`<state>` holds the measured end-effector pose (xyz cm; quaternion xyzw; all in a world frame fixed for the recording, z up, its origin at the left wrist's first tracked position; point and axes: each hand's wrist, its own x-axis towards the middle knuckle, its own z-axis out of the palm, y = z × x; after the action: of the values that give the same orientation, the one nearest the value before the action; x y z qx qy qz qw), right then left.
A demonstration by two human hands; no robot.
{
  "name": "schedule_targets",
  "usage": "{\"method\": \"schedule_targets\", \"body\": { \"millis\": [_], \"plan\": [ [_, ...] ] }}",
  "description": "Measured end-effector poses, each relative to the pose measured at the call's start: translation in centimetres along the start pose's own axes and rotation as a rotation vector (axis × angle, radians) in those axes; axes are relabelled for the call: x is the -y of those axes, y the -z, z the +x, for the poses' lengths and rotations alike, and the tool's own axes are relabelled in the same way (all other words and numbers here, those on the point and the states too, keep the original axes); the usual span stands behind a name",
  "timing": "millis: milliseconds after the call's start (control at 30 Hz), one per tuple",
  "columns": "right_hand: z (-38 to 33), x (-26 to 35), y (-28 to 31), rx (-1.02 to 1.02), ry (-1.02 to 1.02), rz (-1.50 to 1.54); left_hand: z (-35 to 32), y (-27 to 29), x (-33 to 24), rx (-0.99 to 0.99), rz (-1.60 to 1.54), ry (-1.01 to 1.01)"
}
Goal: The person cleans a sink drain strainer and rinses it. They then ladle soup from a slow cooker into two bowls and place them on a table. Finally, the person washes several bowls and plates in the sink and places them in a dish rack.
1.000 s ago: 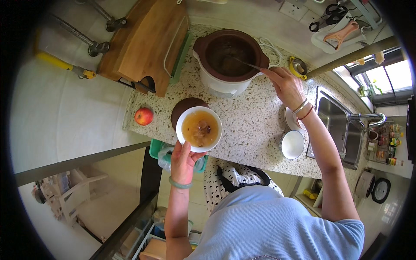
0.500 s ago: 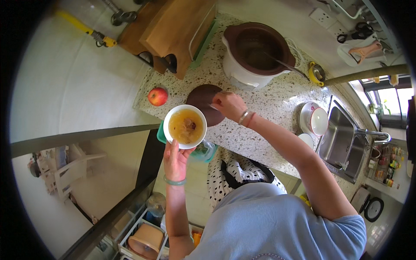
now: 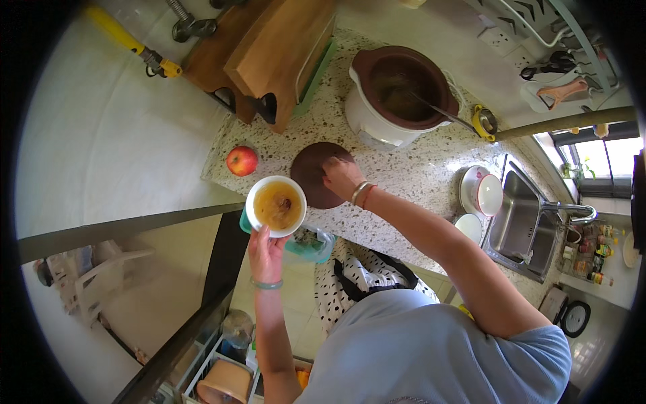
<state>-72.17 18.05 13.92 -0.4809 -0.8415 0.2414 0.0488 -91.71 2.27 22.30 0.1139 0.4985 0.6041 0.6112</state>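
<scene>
Across the speckled countertop (image 3: 404,182) from me stands the white slow cooker (image 3: 363,114), its brown pot uncovered. Nearer lies the round brown lid (image 3: 308,178), my right hand (image 3: 344,180) curled over it; whether those fingers grip anything, I cannot tell. By the counter's edge, my left hand (image 3: 267,259) holds the white soup bowl (image 3: 250,206), just nearer me than a red apple (image 3: 241,161).

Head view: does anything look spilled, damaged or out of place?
Nothing stands out. No spill or damage shows around the white pot; a utensil leans in it, the filled bowl sits in the left hand, and the brown lid lies on the counter beneath the right hand.
</scene>
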Motion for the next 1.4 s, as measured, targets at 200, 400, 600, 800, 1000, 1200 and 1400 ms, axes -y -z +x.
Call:
{"method": "schedule_targets", "body": {
  "millis": [200,400,600,800,1000,1200,1400],
  "plan": [
    [-3.9,-0.6,2.0,-0.059,-0.014,0.005,2.8,0.2,0.9,0.022,-0.027,0.005],
    [-7.5,-3.1,2.4,-0.100,-0.053,0.026,6.5,1.3,3.5,0.009,0.005,0.050],
    [-9.1,-4.7,2.6,-0.060,-0.138,0.008,9.3,1.1,5.3,-0.011,0.037,0.079],
    [-9.6,-5.8,1.4,-0.118,-0.125,0.001,10.8,0.9,5.6,-0.002,0.082,0.093],
    [-9.6,-5.4,1.6,-0.107,-0.163,0.000,12.1,1.8,6.1,-0.022,0.114,0.122],
    [-9.7,-6.1,1.0,0.000,-0.088,-0.158,13.1,3.0,7.1,0.012,0.132,0.100],
    [-10.0,-5.9,1.2,-0.093,-0.192,-0.044,13.4,2.1,6.8,0.062,0.144,0.110]
  ]
}}
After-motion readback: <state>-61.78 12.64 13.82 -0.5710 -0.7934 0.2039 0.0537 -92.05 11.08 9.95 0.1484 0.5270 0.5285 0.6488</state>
